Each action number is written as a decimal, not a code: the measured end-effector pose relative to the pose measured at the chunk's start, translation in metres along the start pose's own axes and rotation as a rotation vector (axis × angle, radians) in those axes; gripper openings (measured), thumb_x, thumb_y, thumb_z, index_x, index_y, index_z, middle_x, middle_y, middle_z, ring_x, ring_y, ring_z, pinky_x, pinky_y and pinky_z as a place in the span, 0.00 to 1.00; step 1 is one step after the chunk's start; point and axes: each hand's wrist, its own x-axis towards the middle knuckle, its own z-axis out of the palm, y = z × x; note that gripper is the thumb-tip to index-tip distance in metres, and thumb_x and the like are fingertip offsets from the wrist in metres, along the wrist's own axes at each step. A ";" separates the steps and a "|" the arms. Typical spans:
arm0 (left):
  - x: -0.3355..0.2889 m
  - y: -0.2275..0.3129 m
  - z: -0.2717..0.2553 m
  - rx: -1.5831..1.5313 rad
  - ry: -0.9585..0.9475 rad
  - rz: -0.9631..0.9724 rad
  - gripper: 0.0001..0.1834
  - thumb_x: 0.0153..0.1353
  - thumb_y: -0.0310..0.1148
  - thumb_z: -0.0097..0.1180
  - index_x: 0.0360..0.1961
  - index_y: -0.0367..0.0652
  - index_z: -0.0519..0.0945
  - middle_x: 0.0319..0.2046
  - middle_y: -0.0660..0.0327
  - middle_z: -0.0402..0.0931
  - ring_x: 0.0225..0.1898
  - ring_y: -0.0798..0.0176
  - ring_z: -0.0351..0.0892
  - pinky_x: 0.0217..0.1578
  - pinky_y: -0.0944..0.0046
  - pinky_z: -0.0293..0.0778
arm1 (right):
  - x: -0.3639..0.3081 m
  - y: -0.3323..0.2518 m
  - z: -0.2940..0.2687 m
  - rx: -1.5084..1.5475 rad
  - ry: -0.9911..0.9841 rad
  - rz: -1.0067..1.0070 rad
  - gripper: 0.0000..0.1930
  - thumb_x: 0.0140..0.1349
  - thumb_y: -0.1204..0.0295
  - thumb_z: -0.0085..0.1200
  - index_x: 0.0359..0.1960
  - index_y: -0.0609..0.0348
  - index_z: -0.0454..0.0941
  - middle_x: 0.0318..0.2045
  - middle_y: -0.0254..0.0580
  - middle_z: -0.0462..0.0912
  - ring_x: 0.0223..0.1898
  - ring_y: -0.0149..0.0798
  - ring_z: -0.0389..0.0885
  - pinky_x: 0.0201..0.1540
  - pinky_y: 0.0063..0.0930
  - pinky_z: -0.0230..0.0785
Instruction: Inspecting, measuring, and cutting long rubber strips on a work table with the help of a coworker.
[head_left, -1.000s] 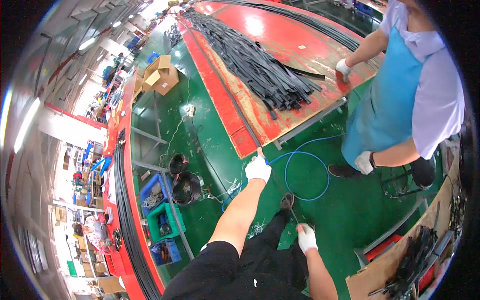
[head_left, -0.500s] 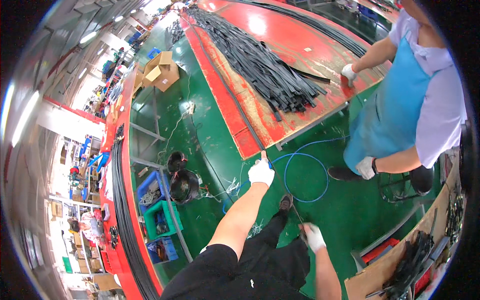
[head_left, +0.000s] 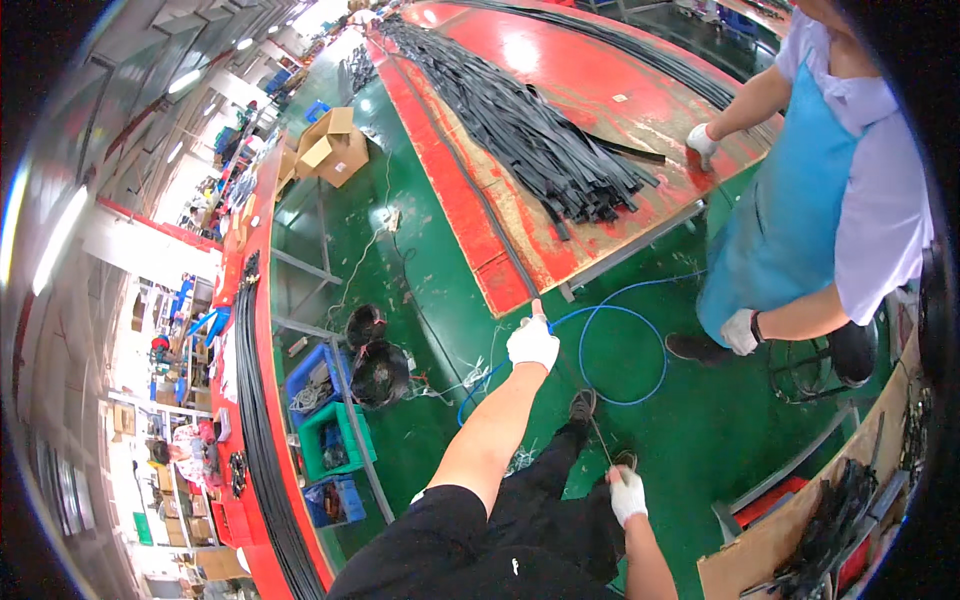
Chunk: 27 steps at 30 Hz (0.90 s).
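Observation:
A long, thin dark strip (head_left: 462,165) lies along the left edge of the red table and runs off its near corner. My left hand (head_left: 534,342), in a white glove with bare fingertips, closes on it just beyond that corner. From there a slim dark length continues down toward me across the floor view. My right hand (head_left: 627,494), also gloved, pinches its lower end near my shoes. Whether this is the same strip seen edge-on or a thinner piece, I cannot tell. A large pile of black strips (head_left: 520,130) lies on the table.
The red table (head_left: 480,245) has worn patches. At the right stands a person in a blue apron (head_left: 775,200), one gloved hand on the tabletop. A blue hose (head_left: 665,362) loops over the green floor. Bins (head_left: 362,432), black coils (head_left: 380,375) and an open carton (head_left: 340,160) are leftward.
My right hand has moved slightly down toward me, and its grip shows less blurred. My left hand stays by the table corner. The whole view has shifted a little.

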 end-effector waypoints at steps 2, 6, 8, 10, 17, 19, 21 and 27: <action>-0.002 -0.007 -0.001 0.009 -0.008 -0.032 0.45 0.59 0.34 0.61 0.79 0.47 0.61 0.49 0.45 0.81 0.45 0.41 0.87 0.48 0.47 0.83 | -0.057 0.018 -0.027 -0.019 -0.027 0.127 0.17 0.74 0.61 0.53 0.32 0.63 0.80 0.27 0.35 0.77 0.32 0.30 0.71 0.37 0.31 0.67; -0.005 -0.011 -0.002 0.010 -0.031 -0.013 0.46 0.59 0.36 0.61 0.79 0.47 0.60 0.48 0.46 0.82 0.44 0.42 0.87 0.47 0.48 0.83 | -0.137 0.098 -0.067 0.055 0.063 0.315 0.16 0.73 0.63 0.57 0.35 0.66 0.83 0.30 0.38 0.83 0.35 0.35 0.78 0.43 0.31 0.72; -0.009 -0.006 -0.004 0.007 -0.052 -0.008 0.46 0.59 0.36 0.61 0.79 0.47 0.60 0.48 0.46 0.82 0.44 0.43 0.87 0.46 0.48 0.84 | -0.137 0.100 -0.078 0.163 0.002 0.413 0.14 0.74 0.62 0.58 0.39 0.62 0.85 0.30 0.35 0.83 0.29 0.29 0.77 0.36 0.26 0.70; -0.014 -0.012 -0.004 0.001 -0.080 -0.018 0.46 0.59 0.37 0.61 0.80 0.48 0.59 0.49 0.46 0.81 0.44 0.43 0.87 0.46 0.48 0.83 | -0.096 0.053 -0.072 0.346 -0.046 0.465 0.16 0.75 0.59 0.57 0.41 0.60 0.85 0.29 0.34 0.83 0.26 0.27 0.76 0.31 0.25 0.68; -0.014 -0.014 -0.012 -0.004 -0.079 0.004 0.47 0.58 0.36 0.62 0.80 0.47 0.59 0.47 0.47 0.82 0.43 0.45 0.87 0.45 0.50 0.83 | 0.143 -0.113 0.058 0.329 -0.245 0.180 0.20 0.78 0.52 0.49 0.46 0.58 0.83 0.26 0.33 0.77 0.25 0.28 0.70 0.29 0.28 0.63; -0.008 -0.011 -0.013 -0.012 -0.022 -0.003 0.47 0.57 0.36 0.61 0.80 0.47 0.59 0.47 0.48 0.82 0.43 0.45 0.87 0.45 0.50 0.83 | 0.165 -0.105 0.084 0.109 -0.113 0.023 0.19 0.78 0.56 0.51 0.37 0.58 0.81 0.25 0.32 0.74 0.28 0.29 0.67 0.33 0.29 0.62; -0.006 -0.010 -0.017 -0.029 -0.029 -0.001 0.47 0.57 0.36 0.61 0.80 0.47 0.59 0.46 0.48 0.82 0.43 0.46 0.87 0.45 0.49 0.84 | 0.162 -0.097 0.090 0.075 -0.043 -0.038 0.19 0.78 0.57 0.51 0.32 0.57 0.78 0.23 0.29 0.69 0.27 0.26 0.63 0.31 0.27 0.58; -0.021 -0.023 0.005 0.005 -0.100 -0.039 0.45 0.59 0.37 0.58 0.79 0.49 0.59 0.49 0.43 0.81 0.43 0.41 0.87 0.45 0.46 0.83 | 0.068 -0.059 0.048 0.073 -0.076 0.126 0.20 0.78 0.58 0.50 0.29 0.59 0.77 0.24 0.32 0.72 0.31 0.29 0.66 0.36 0.29 0.62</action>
